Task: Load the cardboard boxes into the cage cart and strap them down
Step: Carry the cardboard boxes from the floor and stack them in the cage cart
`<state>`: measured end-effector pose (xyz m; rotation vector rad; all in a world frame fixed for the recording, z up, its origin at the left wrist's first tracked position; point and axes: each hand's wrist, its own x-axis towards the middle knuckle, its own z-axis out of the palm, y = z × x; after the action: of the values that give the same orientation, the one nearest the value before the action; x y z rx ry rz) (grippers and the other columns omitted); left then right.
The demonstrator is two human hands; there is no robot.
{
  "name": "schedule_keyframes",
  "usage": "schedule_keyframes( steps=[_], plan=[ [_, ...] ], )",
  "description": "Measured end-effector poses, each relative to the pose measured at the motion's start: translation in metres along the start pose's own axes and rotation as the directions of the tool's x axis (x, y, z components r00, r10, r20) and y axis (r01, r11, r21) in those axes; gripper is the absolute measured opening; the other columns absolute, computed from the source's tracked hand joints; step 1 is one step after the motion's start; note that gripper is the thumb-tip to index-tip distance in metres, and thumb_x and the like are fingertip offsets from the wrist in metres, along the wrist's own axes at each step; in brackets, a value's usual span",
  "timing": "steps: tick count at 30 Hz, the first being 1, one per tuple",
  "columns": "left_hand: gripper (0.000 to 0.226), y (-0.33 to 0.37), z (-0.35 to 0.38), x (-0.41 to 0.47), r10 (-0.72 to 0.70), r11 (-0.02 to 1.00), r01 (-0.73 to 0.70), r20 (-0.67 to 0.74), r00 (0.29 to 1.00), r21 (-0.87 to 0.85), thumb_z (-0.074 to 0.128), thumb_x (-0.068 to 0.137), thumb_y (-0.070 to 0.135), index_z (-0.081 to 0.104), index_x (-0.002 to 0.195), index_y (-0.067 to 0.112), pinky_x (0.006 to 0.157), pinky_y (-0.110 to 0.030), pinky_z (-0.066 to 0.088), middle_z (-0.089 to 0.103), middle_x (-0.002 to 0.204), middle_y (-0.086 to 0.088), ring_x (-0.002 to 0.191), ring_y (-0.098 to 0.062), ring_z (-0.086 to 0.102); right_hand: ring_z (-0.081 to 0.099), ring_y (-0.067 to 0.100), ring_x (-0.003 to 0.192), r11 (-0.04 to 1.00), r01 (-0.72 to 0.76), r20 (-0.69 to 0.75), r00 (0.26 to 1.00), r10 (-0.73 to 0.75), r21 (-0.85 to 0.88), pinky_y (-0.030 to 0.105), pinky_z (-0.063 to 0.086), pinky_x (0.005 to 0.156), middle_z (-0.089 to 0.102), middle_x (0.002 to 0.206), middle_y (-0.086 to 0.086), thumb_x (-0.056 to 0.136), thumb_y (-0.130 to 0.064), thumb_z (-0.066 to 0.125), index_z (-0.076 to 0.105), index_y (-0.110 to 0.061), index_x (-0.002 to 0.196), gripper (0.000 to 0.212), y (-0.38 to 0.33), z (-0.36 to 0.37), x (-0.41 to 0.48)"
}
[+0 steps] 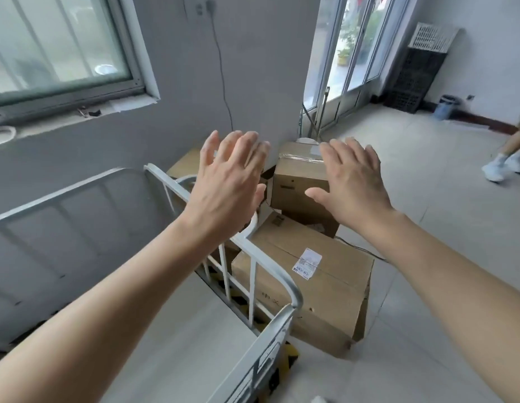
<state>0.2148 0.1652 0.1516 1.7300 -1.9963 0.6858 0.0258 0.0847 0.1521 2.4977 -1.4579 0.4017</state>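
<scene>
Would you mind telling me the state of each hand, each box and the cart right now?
left hand, open, fingers spread, holding nothing.
right hand, open, fingers spread, holding nothing.
tall box, taped shut, upright, behind the labelled box.
labelled box, closed, lying on the floor beside the cart.
cage cart, side rail upright, no box seen inside.

Daylight comes in through the barred, metal-framed sliding window [58, 45] at the upper left of the frame and the tall glass doors [354, 53] at the upper right. Between them stands a grey plastered wall [180, 82] with a thin dark cable [221, 68] hanging down it. The pale tiled floor [427, 184] runs to a black lattice crate [413, 74] and a small blue bin [446, 107] at the far right.
</scene>
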Motion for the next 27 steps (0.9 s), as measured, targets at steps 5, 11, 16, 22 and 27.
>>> schedule_keyframes(
  steps=[5,11,16,22,27],
  plan=[
    [0.059,0.060,0.073,0.041,0.051,0.999,-0.050,0.056,0.997,-0.018,0.072,0.078,0.025,0.053,0.130,0.006,0.109,-0.054,0.026,0.052,0.132,-0.015,0.124,-0.034,0.048,0.020,0.030,0.142,0.997,-0.079,0.096,0.992,0.077,0.024,0.045,0.013,0.116,0.035,0.147,0.007,0.085,-0.046,0.064,0.033,-0.011,0.141,0.074,0.081,0.051,0.000],
    [0.059,0.121,0.182,0.087,0.024,0.998,-0.007,0.250,0.968,-0.066,0.068,0.083,0.028,0.049,0.135,0.009,0.113,-0.050,0.021,0.049,0.136,-0.010,0.129,-0.028,0.043,0.024,0.028,0.140,0.989,-0.139,0.262,0.957,0.123,0.042,0.044,0.018,0.115,0.036,0.146,0.007,0.088,-0.047,0.060,0.032,-0.010,0.142,0.072,0.170,0.129,0.007],
    [0.057,0.125,0.268,0.084,-0.031,0.997,0.060,0.469,0.883,-0.047,0.064,0.087,0.030,0.047,0.136,0.009,0.113,-0.049,0.018,0.046,0.138,-0.011,0.130,-0.028,0.041,0.034,0.027,0.132,0.976,-0.218,0.431,0.883,0.188,0.021,0.040,0.027,0.108,0.042,0.142,0.009,0.088,-0.051,0.058,0.036,-0.011,0.138,0.068,0.213,0.202,0.007],
    [0.057,0.102,0.376,0.073,-0.048,0.998,0.068,0.674,0.737,-0.003,0.061,0.088,0.037,0.044,0.136,0.011,0.114,-0.046,0.017,0.042,0.139,-0.008,0.130,-0.027,0.038,0.043,0.029,0.125,0.904,-0.428,0.598,0.726,0.340,0.006,0.042,0.035,0.103,0.048,0.135,0.008,0.083,-0.056,0.061,0.041,-0.015,0.131,0.066,0.224,0.298,0.000],
    [0.057,0.075,0.470,0.051,-0.086,0.995,0.083,0.801,0.592,0.045,0.059,0.087,0.045,0.045,0.133,0.013,0.109,-0.044,0.026,0.044,0.137,-0.008,0.126,-0.029,0.043,0.039,0.030,0.132,0.775,-0.632,0.693,0.553,0.463,-0.013,0.044,0.033,0.109,0.042,0.143,0.011,0.083,-0.055,0.062,0.034,-0.011,0.141,0.078,0.221,0.375,-0.009]
  ],
)
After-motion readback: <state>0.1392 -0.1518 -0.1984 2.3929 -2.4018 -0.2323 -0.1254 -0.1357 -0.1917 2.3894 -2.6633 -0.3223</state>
